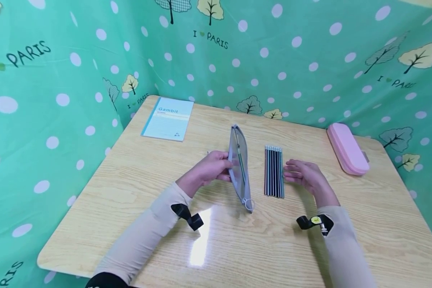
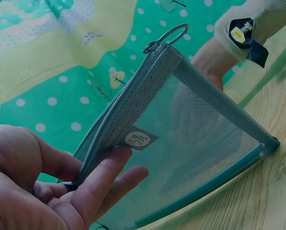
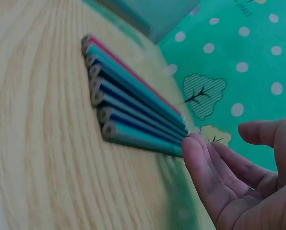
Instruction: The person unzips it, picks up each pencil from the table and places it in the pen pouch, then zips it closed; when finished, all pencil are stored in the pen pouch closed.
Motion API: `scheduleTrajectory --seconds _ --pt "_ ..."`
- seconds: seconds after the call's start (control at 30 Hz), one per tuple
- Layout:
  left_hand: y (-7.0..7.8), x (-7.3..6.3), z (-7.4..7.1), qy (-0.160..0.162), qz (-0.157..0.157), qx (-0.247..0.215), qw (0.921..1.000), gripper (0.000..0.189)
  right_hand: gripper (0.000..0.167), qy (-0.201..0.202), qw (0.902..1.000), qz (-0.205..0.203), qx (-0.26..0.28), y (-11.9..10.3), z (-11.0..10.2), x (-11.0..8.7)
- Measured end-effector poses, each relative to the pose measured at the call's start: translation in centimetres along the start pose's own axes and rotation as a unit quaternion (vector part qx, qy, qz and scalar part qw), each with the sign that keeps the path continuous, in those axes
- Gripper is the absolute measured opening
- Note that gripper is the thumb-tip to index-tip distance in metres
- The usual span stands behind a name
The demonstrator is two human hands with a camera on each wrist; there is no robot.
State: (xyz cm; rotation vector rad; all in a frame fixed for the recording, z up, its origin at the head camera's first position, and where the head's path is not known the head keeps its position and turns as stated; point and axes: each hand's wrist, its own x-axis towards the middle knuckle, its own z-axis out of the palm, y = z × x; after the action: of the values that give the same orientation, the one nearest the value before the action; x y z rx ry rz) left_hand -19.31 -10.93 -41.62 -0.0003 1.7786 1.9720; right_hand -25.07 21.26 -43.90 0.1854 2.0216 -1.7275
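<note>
the left hand (image 1: 211,165) is pinching a mesh pouch (image 2: 181,129) containing a green pencil (image 1: 241,161), left of pencils (image 1: 274,173) the relaxed, empty right hand (image 1: 307,175) is flanking, a "gambit" notebook (image 1: 168,121) lying far left.

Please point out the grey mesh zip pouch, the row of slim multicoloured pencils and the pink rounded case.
Grey mesh zip pouch (image 2: 179,136), left wrist view: mesh side.
Row of slim multicoloured pencils (image 1: 274,172), head view: middle of the row.
Pink rounded case (image 1: 347,149), head view: top.
</note>
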Motion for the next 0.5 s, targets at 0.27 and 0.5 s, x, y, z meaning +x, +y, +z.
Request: scheduleTrajectory --seconds 0.27,0.5 --pt "0.0 -0.1 -0.1 0.0 0.002 0.002 1.0 0.046 0.065 0.003 0.9998 0.014 -0.014 0.1 -0.1 1.5" --pt "0.0 -0.2 0.0 -0.007 0.005 -0.002 1.0 0.044 0.066 0.021 0.9987 0.034 -0.033 0.0 0.1 2.0"
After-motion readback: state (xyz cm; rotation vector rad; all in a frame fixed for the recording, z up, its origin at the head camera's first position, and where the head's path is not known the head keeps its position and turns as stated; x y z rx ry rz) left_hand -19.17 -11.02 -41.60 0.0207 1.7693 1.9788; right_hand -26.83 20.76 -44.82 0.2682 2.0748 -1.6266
